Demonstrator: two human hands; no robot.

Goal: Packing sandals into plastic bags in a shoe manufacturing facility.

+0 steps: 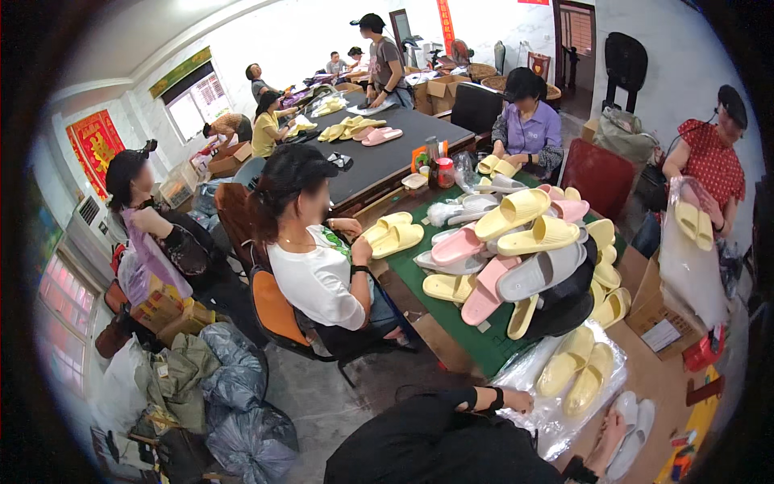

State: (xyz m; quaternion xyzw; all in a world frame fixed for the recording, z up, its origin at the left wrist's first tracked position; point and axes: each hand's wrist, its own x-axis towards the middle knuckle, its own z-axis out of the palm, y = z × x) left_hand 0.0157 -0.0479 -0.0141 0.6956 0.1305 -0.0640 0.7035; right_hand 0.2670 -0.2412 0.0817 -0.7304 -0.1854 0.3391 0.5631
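Note:
My left hand (517, 401), with a black band at the wrist, has its fingers curled at the edge of a stack of clear plastic bags (556, 434). On the stack lies a pair of pale yellow slippers (595, 379) side by side, seemingly inside a bag. To the right, my right hand (611, 436) grips the near side of a pair of grey slippers (635, 440); part of its fingers is hidden against them. Beyond the bags rises a heap of loose yellow, pink and grey slippers (538, 278) on a green table top (415, 278).
A co-worker in white (314, 270) sits on the left holding yellow slippers (393, 234). Another in purple (528, 133) sits across the table, and one in red (709, 157) stands right with bagged slippers. An open cardboard box (657, 310) stands beside the table's right side.

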